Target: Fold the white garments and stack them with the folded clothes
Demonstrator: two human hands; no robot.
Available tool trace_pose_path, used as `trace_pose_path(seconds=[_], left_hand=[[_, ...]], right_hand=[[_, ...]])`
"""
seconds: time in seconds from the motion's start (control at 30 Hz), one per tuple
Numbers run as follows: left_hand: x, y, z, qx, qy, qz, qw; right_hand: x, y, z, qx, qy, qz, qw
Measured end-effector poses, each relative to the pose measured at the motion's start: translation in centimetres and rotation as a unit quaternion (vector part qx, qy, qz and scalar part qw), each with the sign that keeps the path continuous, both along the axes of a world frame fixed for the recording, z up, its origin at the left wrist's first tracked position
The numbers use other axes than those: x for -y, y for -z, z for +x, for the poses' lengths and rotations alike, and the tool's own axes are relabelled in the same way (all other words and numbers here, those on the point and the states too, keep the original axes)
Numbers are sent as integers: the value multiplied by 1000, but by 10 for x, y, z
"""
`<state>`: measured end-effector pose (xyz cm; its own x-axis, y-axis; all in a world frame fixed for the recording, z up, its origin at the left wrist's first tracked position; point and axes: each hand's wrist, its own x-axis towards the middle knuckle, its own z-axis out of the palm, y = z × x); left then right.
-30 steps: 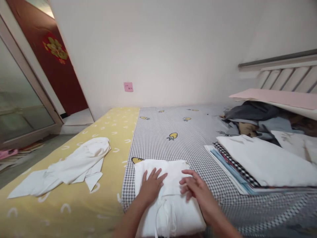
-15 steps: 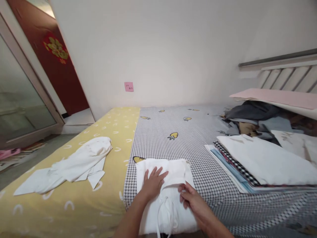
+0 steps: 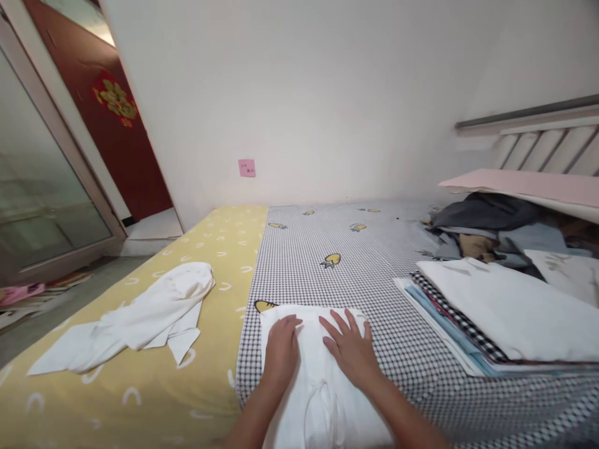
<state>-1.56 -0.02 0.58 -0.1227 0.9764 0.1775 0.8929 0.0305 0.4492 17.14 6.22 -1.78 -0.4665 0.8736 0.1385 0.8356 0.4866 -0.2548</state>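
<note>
A white garment (image 3: 311, 355) with a thin drawstring (image 3: 322, 411) lies folded at the bed's near edge, in the lower middle of the head view. On its upper left part rests my left hand (image 3: 282, 349), fingers slightly bent and pointing right, grasping nothing that I can see. My right hand (image 3: 350, 346) lies flat on the upper right part with its fingers spread. Both palms face down, and the cloth beneath them is hidden.
A crumpled white garment (image 3: 154, 312) lies on the yellow sheet (image 3: 215, 386) to the left. On the right, a stack of folded clothes (image 3: 510, 312) sits on the checked sheet (image 3: 299, 268). Behind it are dark clothes (image 3: 482, 212) under a pink board (image 3: 528, 184).
My right hand has left the flap at the garment's middle and moved up onto its top right, fingers now spread. My left hand has shifted slightly left. The flap now lies smoother.
</note>
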Motion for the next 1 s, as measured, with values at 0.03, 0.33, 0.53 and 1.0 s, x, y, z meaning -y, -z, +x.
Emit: trace_pose_path(seconds=[0.03, 0.33, 0.53, 1.0], left_hand=[[1, -4, 1, -18, -2, 32, 999], [-4, 29, -10, -151, 132, 20, 979], [-18, 17, -24, -45, 167, -127, 977], [122, 0, -36, 415, -220, 48, 882]], right_hand=[[0, 3, 0, 4, 1, 4, 1000], [-2, 15, 2, 12, 1, 15, 1000], [-6, 24, -1, -3, -2, 17, 1000], [26, -19, 27, -162, 54, 71, 983]])
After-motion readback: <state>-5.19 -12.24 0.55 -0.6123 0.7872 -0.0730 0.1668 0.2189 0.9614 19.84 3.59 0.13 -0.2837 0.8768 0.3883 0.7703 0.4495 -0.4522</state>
